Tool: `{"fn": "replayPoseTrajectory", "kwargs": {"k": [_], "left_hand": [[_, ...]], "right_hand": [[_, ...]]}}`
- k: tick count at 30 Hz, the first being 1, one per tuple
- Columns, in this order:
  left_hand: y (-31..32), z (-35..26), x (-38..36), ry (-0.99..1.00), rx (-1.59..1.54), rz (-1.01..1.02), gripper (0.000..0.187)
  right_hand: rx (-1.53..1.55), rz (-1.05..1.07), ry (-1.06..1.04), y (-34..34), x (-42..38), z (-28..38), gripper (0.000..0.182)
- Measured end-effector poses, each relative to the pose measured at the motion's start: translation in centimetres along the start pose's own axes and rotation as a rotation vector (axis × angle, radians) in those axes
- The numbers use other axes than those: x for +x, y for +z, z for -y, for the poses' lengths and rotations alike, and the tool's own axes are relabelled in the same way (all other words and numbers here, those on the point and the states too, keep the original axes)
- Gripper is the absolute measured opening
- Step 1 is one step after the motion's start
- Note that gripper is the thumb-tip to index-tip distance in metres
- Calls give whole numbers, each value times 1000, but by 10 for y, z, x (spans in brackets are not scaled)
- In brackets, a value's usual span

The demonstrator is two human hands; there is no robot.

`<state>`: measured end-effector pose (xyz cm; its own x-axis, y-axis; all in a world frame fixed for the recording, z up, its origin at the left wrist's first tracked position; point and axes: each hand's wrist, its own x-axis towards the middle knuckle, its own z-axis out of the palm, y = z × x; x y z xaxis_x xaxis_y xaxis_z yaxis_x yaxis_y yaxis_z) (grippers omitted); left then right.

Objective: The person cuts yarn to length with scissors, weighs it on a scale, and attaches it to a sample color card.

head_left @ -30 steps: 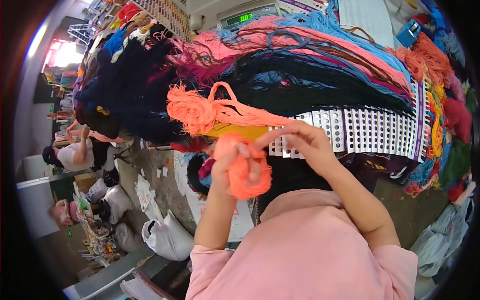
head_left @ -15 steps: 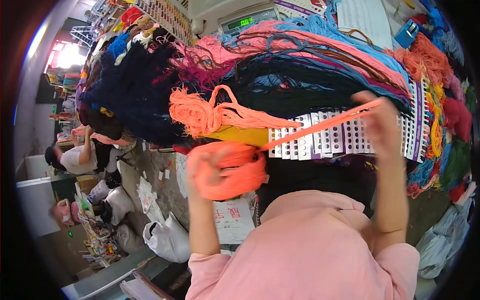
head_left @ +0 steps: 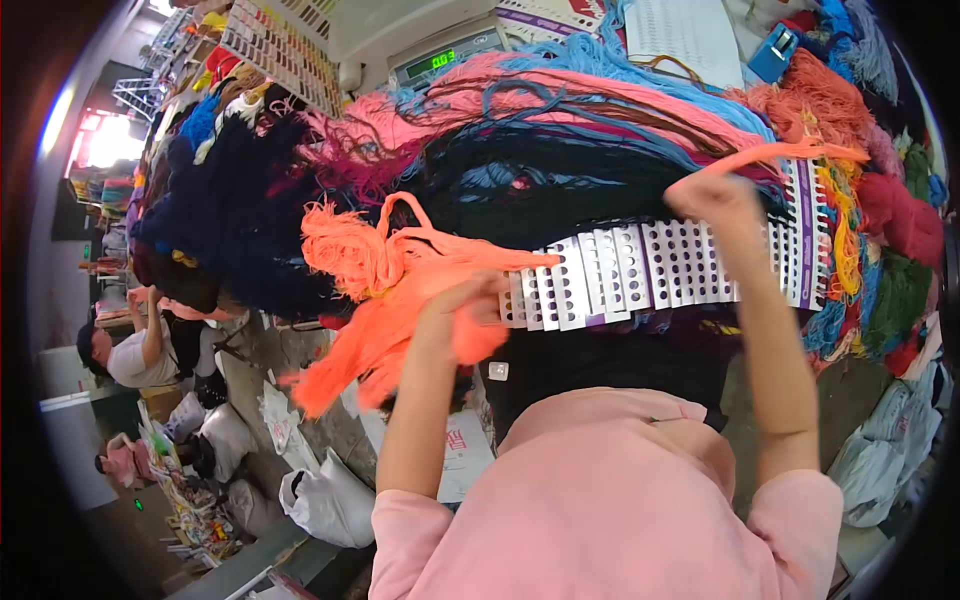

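My left hand (head_left: 466, 300) is closed on a loose hank of bright orange yarn (head_left: 378, 345), which fans out to the lower left with a lump hanging under the fingers. My right hand (head_left: 718, 208), blurred, is a fist on an orange yarn strand (head_left: 775, 155) that trails off to the right. Another coiled orange yarn bundle (head_left: 345, 248) lies on the pile just beyond my left hand. Between my hands, a row of white punched cards (head_left: 655, 265) runs along the near edge of the dark yarn (head_left: 570, 205).
Pink and blue yarn (head_left: 640, 105) drapes across the back, before a scale (head_left: 445, 62) with a green display. A blue device (head_left: 773, 52) sits back right. Navy yarn (head_left: 240, 210) heaps at left. A white sack (head_left: 325, 500) stands on the floor; a person (head_left: 140, 350) sits far left.
My right hand has pulled leftward, and the strand that stretched between my hands now trails to the right. The rounded hank in my left hand has loosened and spread down to the left.
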<state>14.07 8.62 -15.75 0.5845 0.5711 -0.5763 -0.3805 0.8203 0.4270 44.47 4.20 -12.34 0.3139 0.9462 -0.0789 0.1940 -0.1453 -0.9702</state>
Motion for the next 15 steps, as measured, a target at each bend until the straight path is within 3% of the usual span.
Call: {"fn": "replayPoseTrajectory", "kwargs": {"k": [1,3,6,7,9,12,13,15], "left_hand": [[27,6,11,-47,202,-140,18],[46,21,38,-91,493,-161,21],[66,38,57,-175,892,-264,25],[66,40,64,-256,1043,-327,24],[65,37,56,-214,1027,-270,20],[51,39,49,-81,865,-184,15],[47,39,48,-18,785,-158,13],[47,35,53,-29,715,-102,12]], "right_hand": [[-46,72,-124,21,-1,-16,9],[-26,24,-165,55,-12,-34,8],[-486,-97,-521,78,-22,-44,7],[-445,-39,-452,77,-25,-43,9],[-379,-48,-342,70,-26,-49,12],[-492,-57,-551,72,-32,-42,20],[-618,81,-462,75,-38,-40,34],[-838,121,-401,84,-52,-28,53]]}}
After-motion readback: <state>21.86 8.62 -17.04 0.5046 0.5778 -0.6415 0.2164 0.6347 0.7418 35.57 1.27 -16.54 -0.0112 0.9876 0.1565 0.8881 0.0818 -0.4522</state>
